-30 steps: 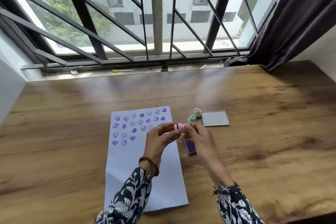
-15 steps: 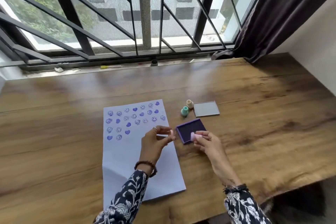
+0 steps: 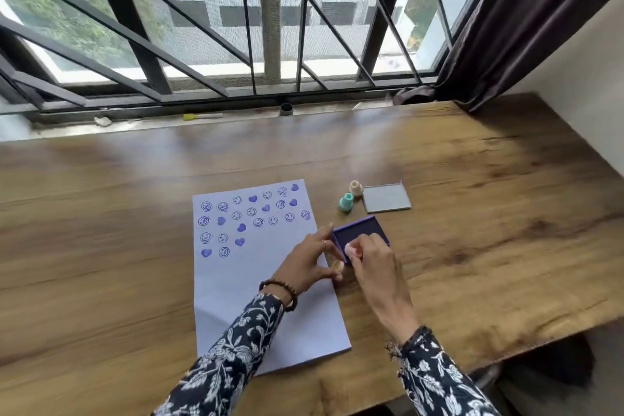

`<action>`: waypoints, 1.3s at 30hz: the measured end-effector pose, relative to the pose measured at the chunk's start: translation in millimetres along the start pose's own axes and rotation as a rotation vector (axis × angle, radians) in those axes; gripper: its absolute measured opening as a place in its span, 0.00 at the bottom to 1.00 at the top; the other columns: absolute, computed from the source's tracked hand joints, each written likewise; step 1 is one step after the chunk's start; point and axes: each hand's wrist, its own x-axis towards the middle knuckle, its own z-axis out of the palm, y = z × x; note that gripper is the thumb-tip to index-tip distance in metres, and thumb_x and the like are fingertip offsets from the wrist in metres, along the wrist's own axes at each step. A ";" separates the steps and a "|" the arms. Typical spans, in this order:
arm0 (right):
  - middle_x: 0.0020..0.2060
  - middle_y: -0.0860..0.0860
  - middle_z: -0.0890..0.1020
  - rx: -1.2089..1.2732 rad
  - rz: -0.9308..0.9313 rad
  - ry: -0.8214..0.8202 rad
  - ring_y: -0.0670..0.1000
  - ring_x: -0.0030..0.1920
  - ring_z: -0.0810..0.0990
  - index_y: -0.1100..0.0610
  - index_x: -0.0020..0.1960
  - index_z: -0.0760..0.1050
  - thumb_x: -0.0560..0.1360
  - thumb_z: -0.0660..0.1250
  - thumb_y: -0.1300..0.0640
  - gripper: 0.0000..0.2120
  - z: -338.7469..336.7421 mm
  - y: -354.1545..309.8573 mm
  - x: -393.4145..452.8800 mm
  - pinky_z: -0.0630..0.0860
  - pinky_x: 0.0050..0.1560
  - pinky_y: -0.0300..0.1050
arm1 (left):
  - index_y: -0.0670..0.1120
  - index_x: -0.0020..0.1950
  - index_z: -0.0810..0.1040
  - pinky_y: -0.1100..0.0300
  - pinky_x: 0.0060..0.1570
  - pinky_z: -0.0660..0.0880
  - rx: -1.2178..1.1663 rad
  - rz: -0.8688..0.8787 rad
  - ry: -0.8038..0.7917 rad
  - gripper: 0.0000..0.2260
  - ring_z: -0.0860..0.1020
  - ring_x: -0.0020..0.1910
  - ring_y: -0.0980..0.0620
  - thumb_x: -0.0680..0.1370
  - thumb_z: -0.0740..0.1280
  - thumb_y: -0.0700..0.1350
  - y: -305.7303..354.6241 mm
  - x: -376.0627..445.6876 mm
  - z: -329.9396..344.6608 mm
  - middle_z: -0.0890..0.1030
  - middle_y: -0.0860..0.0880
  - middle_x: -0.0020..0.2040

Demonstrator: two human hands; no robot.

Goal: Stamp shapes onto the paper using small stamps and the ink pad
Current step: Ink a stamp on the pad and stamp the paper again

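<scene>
A white paper (image 3: 256, 297) lies on the wooden table (image 3: 472, 246), its top part covered with purple smileys and hearts. Right of it sits the open purple ink pad (image 3: 363, 230). My right hand (image 3: 374, 263) pinches a small pink stamp (image 3: 351, 249) and holds it down on the pad's near corner. My left hand (image 3: 305, 263) rests at the paper's right edge and holds a small round cap (image 3: 337, 266) between thumb and fingers. A teal stamp (image 3: 346, 203) and a beige stamp (image 3: 355, 188) stand behind the pad.
The pad's grey lid (image 3: 386, 198) lies right of the two standing stamps. A barred window and its sill (image 3: 202, 116) run along the far edge of the table. A dark curtain (image 3: 506, 27) hangs at the back right, where a wall is close.
The two hands have come apart. My right hand took the pink stamp down onto the ink pad; my left hand dropped with the cap to the paper's edge. The camera tilted.
</scene>
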 end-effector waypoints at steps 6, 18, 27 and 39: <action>0.45 0.55 0.81 0.006 0.041 -0.066 0.52 0.45 0.80 0.58 0.48 0.78 0.76 0.65 0.58 0.05 -1.8 1.0 17.4 0.72 0.42 0.40 | 0.40 0.49 0.79 0.51 0.71 0.59 -0.026 -0.042 0.000 0.14 0.66 0.70 0.49 0.65 0.75 0.38 -2.4 5.7 -4.6 0.66 0.44 0.72; 0.42 0.61 0.85 -0.023 0.168 -0.295 0.59 0.47 0.81 0.64 0.42 0.82 0.69 0.65 0.67 0.07 -13.1 -12.1 45.9 0.75 0.44 0.45 | 0.40 0.49 0.79 0.73 0.56 0.60 -0.073 -0.058 0.082 0.14 0.68 0.68 0.51 0.66 0.74 0.38 -1.6 -1.1 -5.5 0.72 0.41 0.68; 0.41 0.55 0.82 0.312 0.283 0.073 0.54 0.42 0.78 0.58 0.43 0.79 0.71 0.65 0.59 0.05 11.4 -28.8 5.6 0.70 0.38 0.44 | 0.49 0.51 0.75 0.64 0.50 0.70 0.052 -0.077 0.437 0.09 0.76 0.51 0.59 0.72 0.69 0.47 -44.9 -82.6 -42.9 0.79 0.56 0.49; 0.48 0.58 0.78 0.356 0.126 0.029 0.56 0.47 0.77 0.59 0.49 0.76 0.75 0.63 0.59 0.06 76.4 -124.0 6.8 0.71 0.47 0.46 | 0.49 0.49 0.75 0.52 0.51 0.78 0.002 -0.111 0.411 0.10 0.81 0.45 0.53 0.70 0.72 0.47 -79.5 -115.4 -71.7 0.84 0.50 0.45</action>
